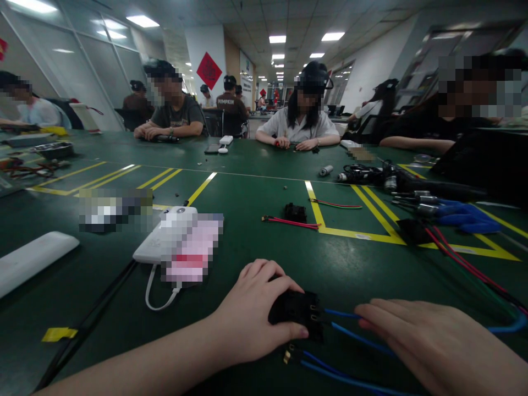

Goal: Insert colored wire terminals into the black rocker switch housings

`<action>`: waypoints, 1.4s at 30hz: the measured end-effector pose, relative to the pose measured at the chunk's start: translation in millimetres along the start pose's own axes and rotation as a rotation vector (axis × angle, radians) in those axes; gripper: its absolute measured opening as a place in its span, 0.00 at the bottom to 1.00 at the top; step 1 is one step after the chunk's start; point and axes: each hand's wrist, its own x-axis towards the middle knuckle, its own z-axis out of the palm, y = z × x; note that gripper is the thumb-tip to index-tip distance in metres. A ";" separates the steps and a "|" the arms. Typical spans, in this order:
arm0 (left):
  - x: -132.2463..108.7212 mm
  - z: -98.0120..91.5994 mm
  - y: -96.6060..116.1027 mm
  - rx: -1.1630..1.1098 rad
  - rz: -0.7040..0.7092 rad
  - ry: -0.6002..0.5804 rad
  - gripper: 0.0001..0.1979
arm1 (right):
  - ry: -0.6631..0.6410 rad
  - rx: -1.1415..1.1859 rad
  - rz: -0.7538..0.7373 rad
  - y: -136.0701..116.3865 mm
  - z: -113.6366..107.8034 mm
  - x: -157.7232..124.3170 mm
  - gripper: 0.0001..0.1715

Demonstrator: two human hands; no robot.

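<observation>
My left hand (264,308) is closed around a black plastic part (299,308) just above the green table. Two blue wires (346,331) come out of the right side of this part. My right hand (441,335) lies over these wires with its fingers stretched out flat and close together. Its fingertips touch or cover the upper wire; its thumb is hidden. Just below my left hand, a brass-coloured connector (287,355) sits at the end of another pair of blue wires (330,372).
A white power bank (165,236) with a short cable lies left, beside a long white object (37,258). Ahead are a small black part (295,212) and red wires (289,222). Blue-handled tools (462,215) lie right. Several people sit around the table (247,190).
</observation>
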 end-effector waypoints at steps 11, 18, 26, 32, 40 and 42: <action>0.0 -1.4 3.9 -0.004 -0.026 -0.013 0.25 | 0.064 -0.143 -0.074 -2.3 -6.8 1.9 0.27; 1.4 0.1 0.1 0.006 -0.016 0.000 0.25 | 0.042 -0.002 -0.074 -1.8 -8.2 24.3 0.27; -1.0 -1.4 2.4 0.002 -0.023 -0.007 0.25 | 0.089 -0.109 -0.110 1.1 -7.6 11.7 0.28; -0.3 -1.7 1.9 -0.009 -0.009 0.007 0.23 | 0.077 -0.118 -0.054 -0.4 3.0 -4.6 0.29; -1.4 -0.5 -0.2 -0.025 0.013 0.017 0.22 | -0.044 0.069 -0.037 8.3 -3.2 10.4 0.24; -1.2 0.4 -1.0 -0.023 0.012 0.019 0.22 | 0.021 -0.016 -0.061 9.5 2.0 -1.6 0.27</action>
